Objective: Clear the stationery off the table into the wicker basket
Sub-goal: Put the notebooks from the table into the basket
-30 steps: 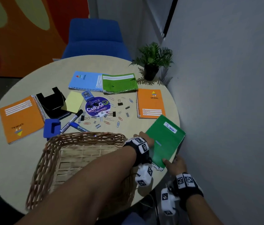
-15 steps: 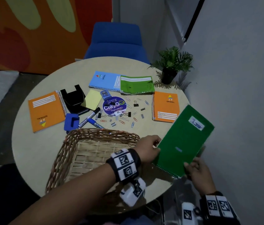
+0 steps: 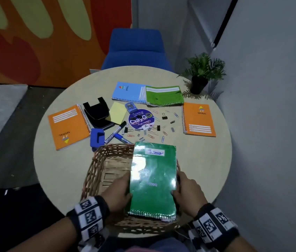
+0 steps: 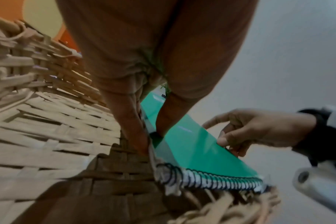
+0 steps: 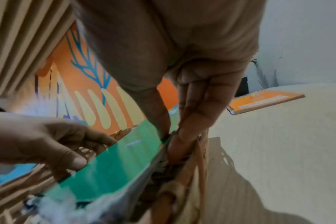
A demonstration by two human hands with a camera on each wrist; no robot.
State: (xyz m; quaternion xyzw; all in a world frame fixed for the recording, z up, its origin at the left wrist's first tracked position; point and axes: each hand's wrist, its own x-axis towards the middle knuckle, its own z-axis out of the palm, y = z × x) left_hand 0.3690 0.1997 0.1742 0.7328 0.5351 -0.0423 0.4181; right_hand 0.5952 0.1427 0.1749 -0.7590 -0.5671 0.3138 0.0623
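Because both long edges are pinched, my left hand [image 3: 119, 192] and right hand [image 3: 187, 190] keep the green notebook [image 3: 153, 180] level over the wicker basket [image 3: 96, 166].

Legible markings, head view. The orange spiral notebook [image 3: 199, 119] at the table's right reads "JF SPIRAL" beneath a small triangular logo. The orange spiral notebook [image 3: 69, 126] at the left carries the same "JF SPIRAL", seen inverted. The light blue spiral notebook [image 3: 128, 92] shows "SPIRAL" printed sideways beside its logo. The round purple sticker [image 3: 141, 119] bears large white lettering, approximately "ClayG"; its smaller lines are illegible. The dark green spiral notebook [image 3: 153, 180] has a white corner label with blue lettering and a small inverted word mid-cover, both too blurred to read.
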